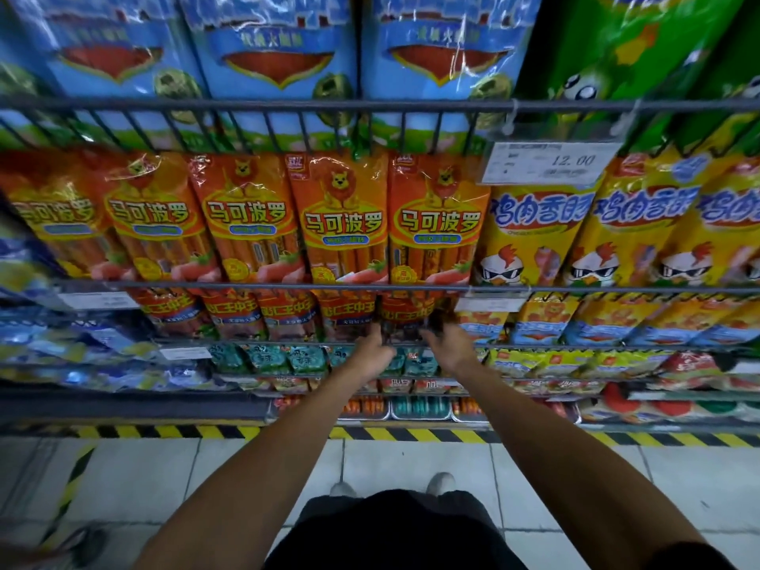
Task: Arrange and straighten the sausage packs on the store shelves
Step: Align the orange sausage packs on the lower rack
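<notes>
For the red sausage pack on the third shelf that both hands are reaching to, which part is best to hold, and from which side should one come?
Hold the red sausage pack by its two long side edges near the lower end, coming from the front, left hand on its left edge and right hand on its right. It stands upright, packed close between neighbours behind the wire rail, so probably only the front lower part is free.

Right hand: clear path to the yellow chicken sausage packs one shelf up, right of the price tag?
Probably yes. The right hand is busy gripping a dark red pack on the shelf below, together with the left hand. Nothing but a low wire rail fronts the yellow chicken packs.
</notes>
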